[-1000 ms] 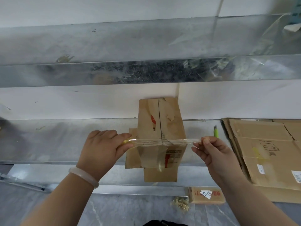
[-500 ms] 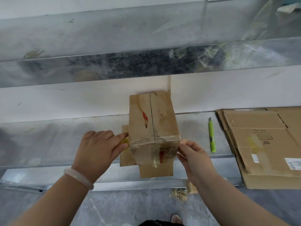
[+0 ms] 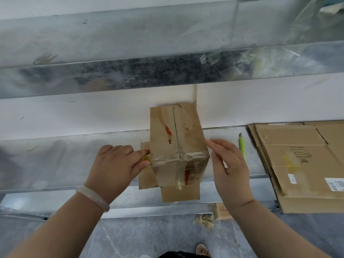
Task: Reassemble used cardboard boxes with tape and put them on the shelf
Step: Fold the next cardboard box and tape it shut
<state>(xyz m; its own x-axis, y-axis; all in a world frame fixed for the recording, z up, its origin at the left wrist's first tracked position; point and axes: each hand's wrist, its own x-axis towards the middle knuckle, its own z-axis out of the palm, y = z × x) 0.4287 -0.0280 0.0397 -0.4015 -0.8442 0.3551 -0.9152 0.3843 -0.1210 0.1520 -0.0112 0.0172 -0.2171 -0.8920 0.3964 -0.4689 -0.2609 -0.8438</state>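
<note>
A small worn brown cardboard box (image 3: 176,138) stands on the metal shelf (image 3: 65,161), with loose flaps spread under it. A strip of clear tape (image 3: 167,159) crosses its top near the front edge and runs down both sides. My left hand (image 3: 113,168) sits against the box's left side, its fingers curled round a yellowish tape roll (image 3: 146,158) that is mostly hidden. My right hand (image 3: 230,170) is at the box's right side with fingers relaxed, its fingertips at the top right edge.
A green utility knife (image 3: 242,148) lies on the shelf right of the box. Flattened cardboard boxes (image 3: 301,164) are stacked at the far right. An upper metal shelf (image 3: 130,43) hangs overhead. On the floor below lie a small carton (image 3: 221,211) and crumbs.
The tape strip stretched between both hands has been laid over the box and pressed down its sides. My right hand let go of the tape end and moved up along the box's right side.
</note>
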